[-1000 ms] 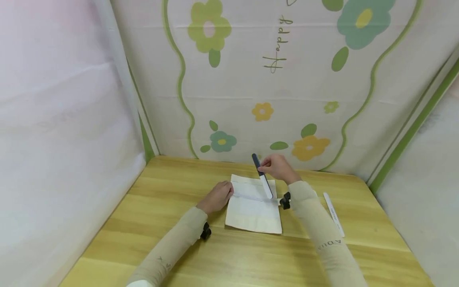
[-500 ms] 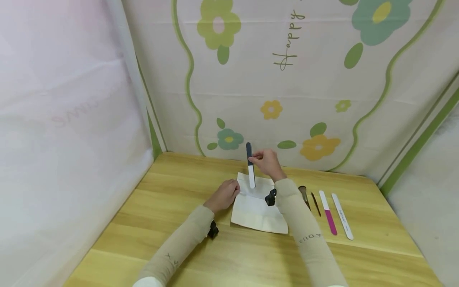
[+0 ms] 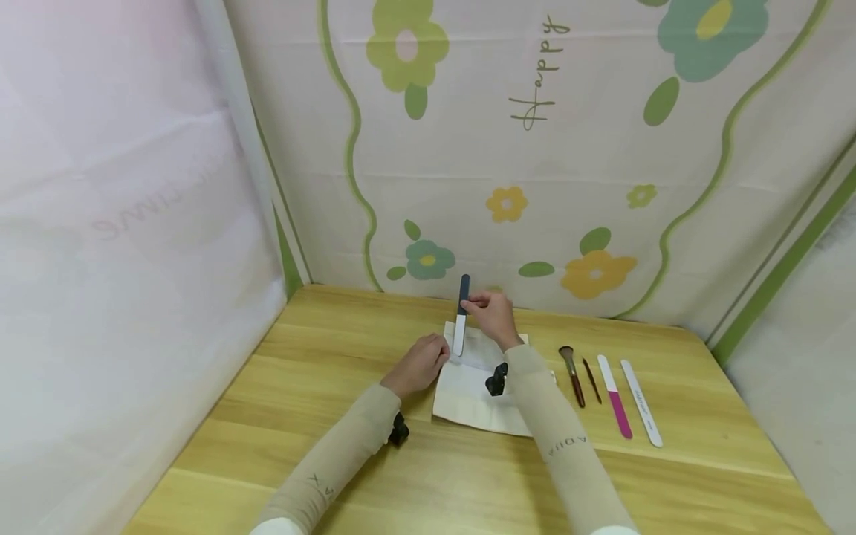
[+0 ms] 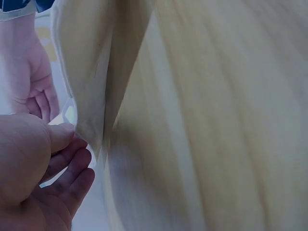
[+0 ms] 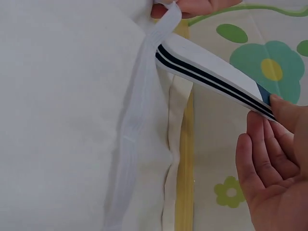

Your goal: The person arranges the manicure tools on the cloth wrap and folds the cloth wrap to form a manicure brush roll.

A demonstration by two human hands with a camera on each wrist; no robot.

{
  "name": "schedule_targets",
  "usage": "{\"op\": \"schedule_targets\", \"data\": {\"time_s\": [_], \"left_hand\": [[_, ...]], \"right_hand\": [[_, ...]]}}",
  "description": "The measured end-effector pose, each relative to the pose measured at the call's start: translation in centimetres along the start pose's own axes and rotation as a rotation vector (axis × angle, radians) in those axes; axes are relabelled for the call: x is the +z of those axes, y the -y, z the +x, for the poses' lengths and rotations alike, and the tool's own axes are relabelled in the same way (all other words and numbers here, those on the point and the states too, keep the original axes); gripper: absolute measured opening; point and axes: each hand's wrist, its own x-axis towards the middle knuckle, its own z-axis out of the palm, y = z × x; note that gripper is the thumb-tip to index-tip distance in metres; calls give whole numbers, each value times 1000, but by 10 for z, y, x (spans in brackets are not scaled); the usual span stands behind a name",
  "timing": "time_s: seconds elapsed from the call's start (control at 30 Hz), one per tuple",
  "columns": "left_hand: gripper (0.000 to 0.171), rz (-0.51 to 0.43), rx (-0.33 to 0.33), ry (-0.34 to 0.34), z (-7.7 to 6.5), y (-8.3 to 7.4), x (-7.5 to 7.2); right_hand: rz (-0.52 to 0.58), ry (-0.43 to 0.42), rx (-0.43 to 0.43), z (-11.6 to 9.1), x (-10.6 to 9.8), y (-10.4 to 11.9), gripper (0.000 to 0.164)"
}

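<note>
A cream cloth roll (image 3: 471,405) lies unfolded on the table. Across it runs a white elastic band (image 5: 137,110). My left hand (image 3: 423,364) pinches the cloth's left edge between thumb and fingers, as the left wrist view shows. Above the cloth's upper left part, my right hand (image 3: 493,313) pinches a nail file (image 3: 459,334), dark blue at the top and white at the lower end. In the right wrist view the file's white tip (image 5: 178,50) is at the raised end of the elastic band; whether it is under the band I cannot tell.
Right of the cloth lie a brush (image 3: 572,379) with a dark red handle, a thin dark stick (image 3: 591,380), a white-and-pink nail file (image 3: 615,397) and a white nail file (image 3: 642,403). A flower-printed curtain (image 3: 468,148) stands behind the wooden table (image 3: 321,357).
My right hand has carried the nail file leftward over the cloth, then slightly down, toward my left hand. The left hand keeps its hold. The brush and stick have come into view beside the right arm.
</note>
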Motion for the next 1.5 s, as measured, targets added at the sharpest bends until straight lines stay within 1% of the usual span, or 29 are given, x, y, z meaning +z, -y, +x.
{"op": "schedule_targets", "data": {"time_s": [0.17, 0.4, 0.6, 0.7, 0.8, 0.93, 1.03, 1.1, 1.17, 1.3, 1.4, 1.5], "left_hand": [[11, -4, -18, 11, 0, 0, 1], [11, -6, -24, 11, -2, -1, 2], [11, -18, -32, 26, -3, -3, 0], [11, -22, -33, 36, -4, -3, 0], [10, -15, -32, 37, -4, -2, 0], [10, -7, -31, 30, -4, -1, 2], [11, -8, -29, 34, -4, -2, 3], [11, -12, -31, 43, -4, -2, 4], [11, -13, -36, 50, -5, -3, 4], [11, -19, -41, 46, -4, -3, 4], [10, -21, -39, 37, -3, -3, 4], [10, -10, -33, 31, -2, -2, 4]], "right_hand": [[40, 21, 78, -6, 4, -9, 29], [122, 18, 176, -12, 9, -17, 25], [134, 20, 241, -14, 6, -18, 28], [139, 32, 259, -16, 5, -18, 28], [142, 36, 258, -17, 4, -20, 27], [95, 36, 252, -16, 4, -26, 25], [74, 67, 282, -14, 5, -33, 24], [82, 96, 307, -14, 5, -37, 24], [97, 131, 314, -15, 5, -39, 24], [132, 207, 292, -20, 4, -35, 25], [152, 261, 291, -23, 3, -31, 22], [154, 295, 300, -24, 2, -28, 19]]}}
